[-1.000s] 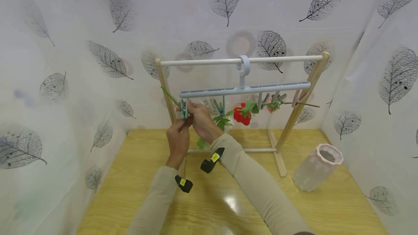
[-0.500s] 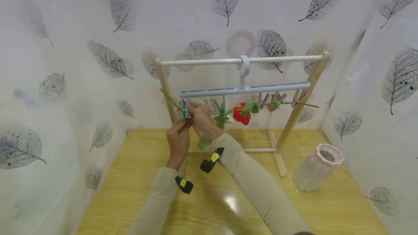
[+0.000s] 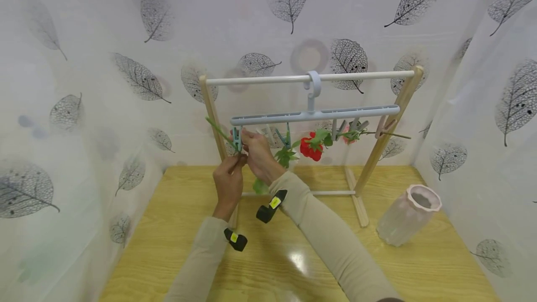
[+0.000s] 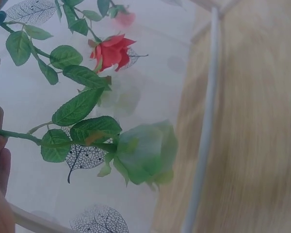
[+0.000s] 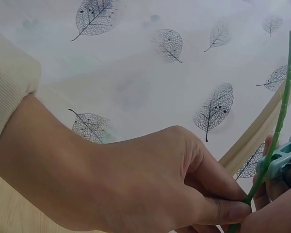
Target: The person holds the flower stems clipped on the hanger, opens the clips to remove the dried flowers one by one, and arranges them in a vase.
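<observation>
Head cam: widest, farthest, looking forward-down on clothes rack [image 3: 260, 79] and counter [image 3: 159, 227]. Left wrist: close, rolled sideways, on pale green rose [image 4: 144, 151]. Right wrist: close, facing leaf-print curtain [image 5: 131, 82] past green stem [image 5: 282, 114]. Head/left share red rose [image 4: 112, 52]; head/right, that stem.

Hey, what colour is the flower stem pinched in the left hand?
The flower stem is green; it shows best in the right wrist view.

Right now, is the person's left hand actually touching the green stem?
Touching. The right wrist view shows it plainly: the left hand pinches the green stem between thumb and finger, near the teal clip.
</observation>
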Demonstrator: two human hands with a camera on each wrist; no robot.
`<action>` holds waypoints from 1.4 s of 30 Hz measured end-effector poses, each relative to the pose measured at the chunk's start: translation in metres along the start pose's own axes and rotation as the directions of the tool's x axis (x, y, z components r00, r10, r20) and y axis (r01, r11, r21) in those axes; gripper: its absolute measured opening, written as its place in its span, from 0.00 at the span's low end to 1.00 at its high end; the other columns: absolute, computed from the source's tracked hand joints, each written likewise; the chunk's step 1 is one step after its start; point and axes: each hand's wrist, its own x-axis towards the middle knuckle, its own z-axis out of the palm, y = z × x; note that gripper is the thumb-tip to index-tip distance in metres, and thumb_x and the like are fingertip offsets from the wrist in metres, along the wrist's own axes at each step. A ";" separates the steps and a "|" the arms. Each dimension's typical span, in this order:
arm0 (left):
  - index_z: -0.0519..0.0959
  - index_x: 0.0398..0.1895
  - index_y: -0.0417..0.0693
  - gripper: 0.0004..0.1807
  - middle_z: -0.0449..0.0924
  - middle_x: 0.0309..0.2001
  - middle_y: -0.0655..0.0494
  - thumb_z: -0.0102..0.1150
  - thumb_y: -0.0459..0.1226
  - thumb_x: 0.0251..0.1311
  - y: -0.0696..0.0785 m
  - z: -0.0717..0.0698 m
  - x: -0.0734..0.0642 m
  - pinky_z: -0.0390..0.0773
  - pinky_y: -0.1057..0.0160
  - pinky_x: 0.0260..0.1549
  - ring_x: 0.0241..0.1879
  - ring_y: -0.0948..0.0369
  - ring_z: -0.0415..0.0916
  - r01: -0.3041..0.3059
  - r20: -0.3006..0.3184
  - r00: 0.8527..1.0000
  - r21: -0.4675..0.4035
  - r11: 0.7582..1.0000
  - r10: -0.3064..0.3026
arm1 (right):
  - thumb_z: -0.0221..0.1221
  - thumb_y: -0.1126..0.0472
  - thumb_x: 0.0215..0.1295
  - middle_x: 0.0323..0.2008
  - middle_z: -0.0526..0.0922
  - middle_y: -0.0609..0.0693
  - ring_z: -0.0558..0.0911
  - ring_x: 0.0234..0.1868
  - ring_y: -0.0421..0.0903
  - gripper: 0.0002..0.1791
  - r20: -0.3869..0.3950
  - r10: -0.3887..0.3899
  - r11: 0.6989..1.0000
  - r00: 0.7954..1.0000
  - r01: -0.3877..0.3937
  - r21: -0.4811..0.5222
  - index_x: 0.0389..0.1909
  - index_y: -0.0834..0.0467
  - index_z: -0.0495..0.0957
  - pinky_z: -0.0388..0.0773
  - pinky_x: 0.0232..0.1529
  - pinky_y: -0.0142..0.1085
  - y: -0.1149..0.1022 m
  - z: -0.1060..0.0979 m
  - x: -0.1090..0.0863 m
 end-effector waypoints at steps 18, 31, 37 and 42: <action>0.84 0.36 0.21 0.05 0.85 0.34 0.31 0.62 0.15 0.56 0.001 -0.007 -0.003 0.84 0.71 0.36 0.33 0.37 0.84 0.013 0.023 1.000 -0.005 1.000 -0.013 | 0.49 0.54 0.80 0.51 0.85 0.63 0.80 0.48 0.49 0.20 0.084 -0.014 0.999 0.996 0.016 -0.029 0.53 0.68 0.79 0.69 0.58 0.40 0.002 -0.009 0.003; 0.84 0.36 0.23 0.05 0.86 0.35 0.34 0.63 0.17 0.57 0.000 -0.018 -0.009 0.83 0.73 0.43 0.35 0.40 0.85 0.002 0.066 0.998 0.090 0.996 -0.008 | 0.48 0.57 0.81 0.53 0.85 0.56 0.74 0.66 0.53 0.20 0.161 -0.051 0.966 0.986 0.090 -0.243 0.61 0.67 0.75 0.53 0.77 0.51 0.002 -0.019 -0.010; 0.85 0.41 0.28 0.08 0.87 0.38 0.39 0.64 0.19 0.59 -0.023 -0.022 -0.018 0.79 0.78 0.47 0.38 0.44 0.87 -0.021 0.088 0.996 0.117 0.993 0.011 | 0.50 0.54 0.80 0.61 0.81 0.57 0.68 0.71 0.46 0.22 0.213 -0.060 0.938 0.975 0.128 -0.321 0.66 0.63 0.73 0.39 0.77 0.59 0.001 -0.032 -0.022; 0.86 0.41 0.32 0.07 0.88 0.39 0.43 0.64 0.23 0.60 -0.029 -0.024 -0.020 0.82 0.73 0.46 0.40 0.47 0.87 -0.073 0.129 0.990 0.108 0.992 0.059 | 0.53 0.56 0.79 0.60 0.81 0.56 0.71 0.69 0.48 0.21 0.216 -0.080 0.935 0.973 0.149 -0.321 0.65 0.63 0.73 0.40 0.78 0.58 -0.004 -0.041 -0.034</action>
